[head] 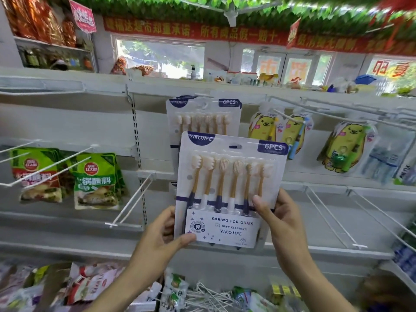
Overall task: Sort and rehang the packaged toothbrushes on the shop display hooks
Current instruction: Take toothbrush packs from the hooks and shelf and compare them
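I hold a white six-piece toothbrush pack [227, 174] upright in front of the shelving, its label side facing me. My left hand [164, 235] grips its lower left corner, thumb on the front. My right hand [276, 219] grips its lower right edge, thumb across the brush handles. Behind and above it, several identical packs [202, 113] hang on a display hook [203, 106]. The held pack's hang hole sits below that hook.
Yellow bear children's toothbrush packs [281, 129] hang to the right, with a further one [346, 145]. Green sauce pouches [94, 181] hang at left. Bare white hooks [132, 199] jut out at left and others [333, 219] at lower right. Loose goods and hooks [202, 296] lie below.
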